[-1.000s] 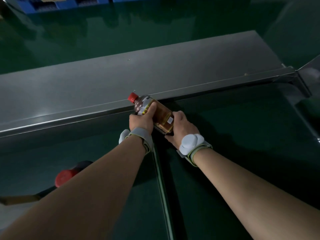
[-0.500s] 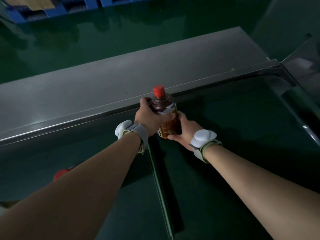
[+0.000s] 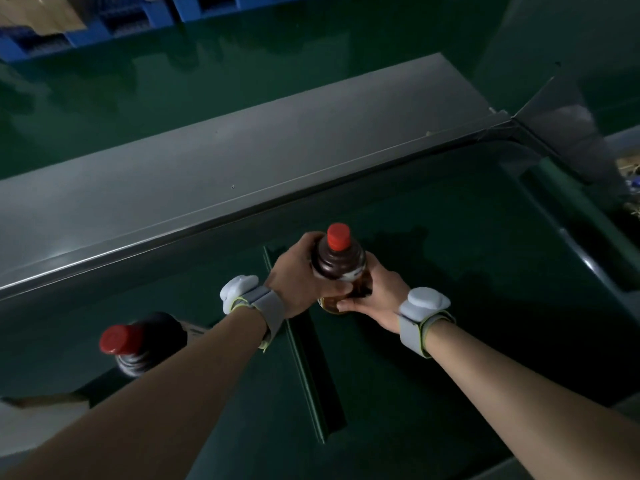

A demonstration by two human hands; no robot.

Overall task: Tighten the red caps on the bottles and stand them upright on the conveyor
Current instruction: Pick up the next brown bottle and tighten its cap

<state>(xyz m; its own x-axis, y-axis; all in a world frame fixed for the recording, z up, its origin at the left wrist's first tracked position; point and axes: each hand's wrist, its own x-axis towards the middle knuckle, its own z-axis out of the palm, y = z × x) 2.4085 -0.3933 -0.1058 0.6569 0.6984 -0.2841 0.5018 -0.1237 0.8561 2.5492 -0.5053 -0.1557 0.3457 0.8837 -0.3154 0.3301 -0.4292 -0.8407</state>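
Both hands, left hand [image 3: 294, 282] and right hand [image 3: 374, 296], wrap fingers around the upright bottle [image 3: 337, 268] on the conveyor [image 3: 450, 306].

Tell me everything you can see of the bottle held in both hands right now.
The bottle stands upright over the green conveyor belt, with a red cap on top, ribbed clear shoulders, dark brown liquid and a partly hidden label. The left hand wraps its left side; the right hand grips low on its right.

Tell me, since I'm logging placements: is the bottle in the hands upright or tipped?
Upright: the bottle has its red cap pointing up, left hand and right hand gripping its sides. Whether its base touches the conveyor: cannot tell.
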